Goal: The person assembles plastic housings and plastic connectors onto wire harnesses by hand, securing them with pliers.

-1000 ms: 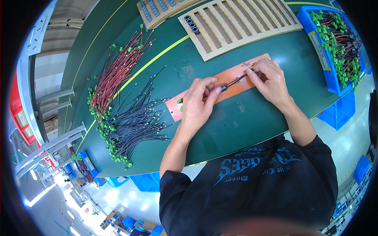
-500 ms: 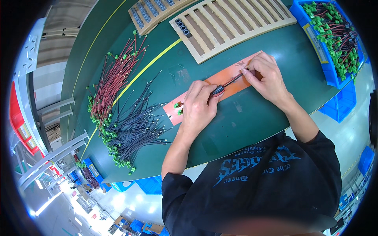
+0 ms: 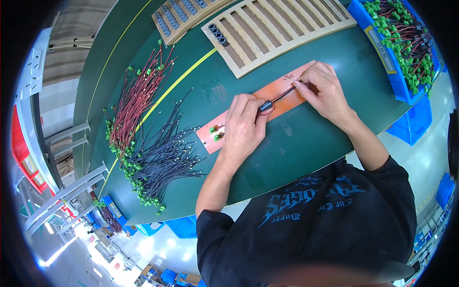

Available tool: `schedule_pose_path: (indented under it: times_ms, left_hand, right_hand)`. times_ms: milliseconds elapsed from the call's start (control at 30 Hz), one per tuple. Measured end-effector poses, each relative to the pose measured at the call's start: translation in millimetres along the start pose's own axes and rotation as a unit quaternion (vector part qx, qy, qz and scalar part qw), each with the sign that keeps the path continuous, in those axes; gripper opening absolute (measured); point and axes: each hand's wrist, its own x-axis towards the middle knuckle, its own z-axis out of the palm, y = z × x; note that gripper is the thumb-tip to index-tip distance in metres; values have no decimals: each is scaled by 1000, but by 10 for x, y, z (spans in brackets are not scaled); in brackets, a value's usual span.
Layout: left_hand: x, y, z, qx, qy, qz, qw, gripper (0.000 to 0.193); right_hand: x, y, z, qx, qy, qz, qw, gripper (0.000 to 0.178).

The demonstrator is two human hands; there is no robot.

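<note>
The left grip (image 3: 244, 122) is closed on the black tube (image 3: 266, 106); the right grip (image 3: 327, 91) pinches the wires (image 3: 284, 94). Best keep them straight, pulling gently.

Under left hand (image 3: 243, 125): smooth orange board (image 3: 277, 91), faint sheen. In it: dark cylinder (image 3: 265, 106), glossy (plastic-looking). Beyond right hand (image 3: 326, 91): slotted rack (image 3: 282, 38), matt wood.

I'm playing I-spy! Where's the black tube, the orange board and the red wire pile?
Black tube (image 3: 266, 106), head view: its side.
Orange board (image 3: 274, 90), head view: bare upper part.
Red wire pile (image 3: 136, 100), head view: its middle.
</note>
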Motion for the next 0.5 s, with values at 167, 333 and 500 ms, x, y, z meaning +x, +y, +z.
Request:
schedule_pose_path:
  times_ms: [167, 333, 500]
  left_hand:
    - [51, -21, 56, -19, -8, 6, 1000, 16]
    - [99, -17, 87, -36, -13, 7, 999, 16]
    - [134, -40, 128, -40, -8, 7, 999, 17]
  right_hand:
    - [16, -6, -85, -31, -27, 28, 999, 22]
    - [5, 41, -113, -34, -23, 22, 999, 21]
    - [17, 59, -112, -35, -21, 25, 999, 20]
